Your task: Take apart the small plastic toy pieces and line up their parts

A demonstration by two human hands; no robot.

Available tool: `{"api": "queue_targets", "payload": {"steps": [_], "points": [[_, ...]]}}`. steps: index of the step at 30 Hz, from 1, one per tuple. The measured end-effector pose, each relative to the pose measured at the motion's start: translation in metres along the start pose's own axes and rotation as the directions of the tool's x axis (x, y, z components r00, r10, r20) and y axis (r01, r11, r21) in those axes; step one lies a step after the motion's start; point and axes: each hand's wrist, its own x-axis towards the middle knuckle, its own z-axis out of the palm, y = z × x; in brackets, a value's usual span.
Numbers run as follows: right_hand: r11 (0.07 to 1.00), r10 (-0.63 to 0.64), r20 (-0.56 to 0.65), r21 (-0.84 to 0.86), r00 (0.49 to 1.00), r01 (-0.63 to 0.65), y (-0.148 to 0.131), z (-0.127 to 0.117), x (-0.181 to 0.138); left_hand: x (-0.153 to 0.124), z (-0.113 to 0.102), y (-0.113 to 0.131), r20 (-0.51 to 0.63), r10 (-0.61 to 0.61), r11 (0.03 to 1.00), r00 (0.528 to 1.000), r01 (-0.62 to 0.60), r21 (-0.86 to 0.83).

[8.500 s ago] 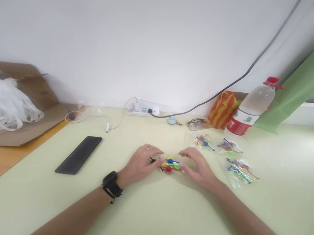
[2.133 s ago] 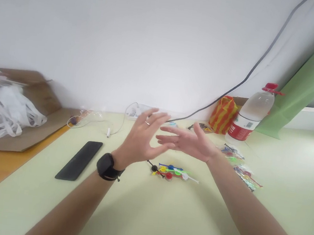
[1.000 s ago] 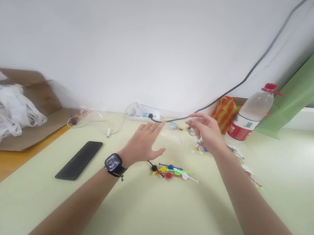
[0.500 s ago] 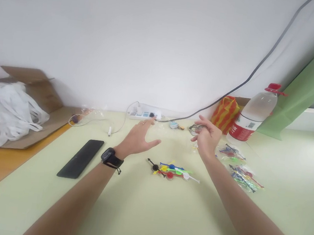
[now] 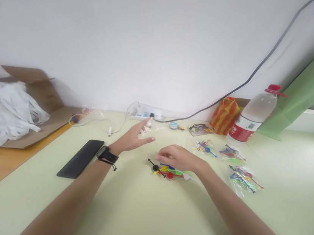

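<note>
My left hand (image 5: 134,137), with a black watch (image 5: 107,154) on its wrist, hovers over the table left of a small pile of plastic spinner arrows. Its thumb and fingers are spread, with a clear plastic piece (image 5: 145,128) near the fingertips; whether they touch is unclear. My right hand (image 5: 180,157) is just above the pile, fingers curled in; anything inside them is hidden. Below it lie a black spinner arrow (image 5: 155,167), a red one (image 5: 169,175), a white one (image 5: 186,176) and a green one (image 5: 178,172), partly overlapping. Yellow and blue ones are partly covered by the hand.
Clear bags of spinner arrows (image 5: 245,178) lie at right, before a large bottle (image 5: 250,115) and a striped bag (image 5: 225,114). A power strip (image 5: 144,112) sits by the wall. At left are a black flat case (image 5: 81,158) and white plastic bags (image 5: 8,114) on cardboard.
My right hand has come left and toward me, from beside the striped bag to over the pile, uncovering a bag with a blue arrow. My left hand has shifted slightly left.
</note>
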Motion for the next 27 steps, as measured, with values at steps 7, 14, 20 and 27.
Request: {"api": "queue_targets", "payload": {"steps": [7, 14, 20, 27], "points": [[0.994, -0.055, -0.013, -0.094, 0.998, 0.054, 0.003, -0.001, 0.000, 0.000, 0.001, -0.006, 0.060, -0.041, 0.999, 0.997, 0.040, 0.015], [0.988, -0.011, -0.023, -0.155, 1.000, 0.008, -0.020, 0.005, -0.001, 0.000, -0.001, -0.007, 0.106, -0.044, 0.999, 0.993, 0.044, 0.004], [0.981, 0.035, 0.081, -0.191, 0.996, -0.019, -0.023, 0.021, 0.000, -0.001, -0.004, -0.003, 0.173, -0.089, 0.996, 0.981, 0.091, -0.004], [0.982, 0.137, 0.112, -0.147, 0.984, -0.120, -0.025, 0.014, -0.002, 0.000, -0.008, -0.001, 0.209, -0.105, 0.994, 0.972, 0.111, -0.020]]}}
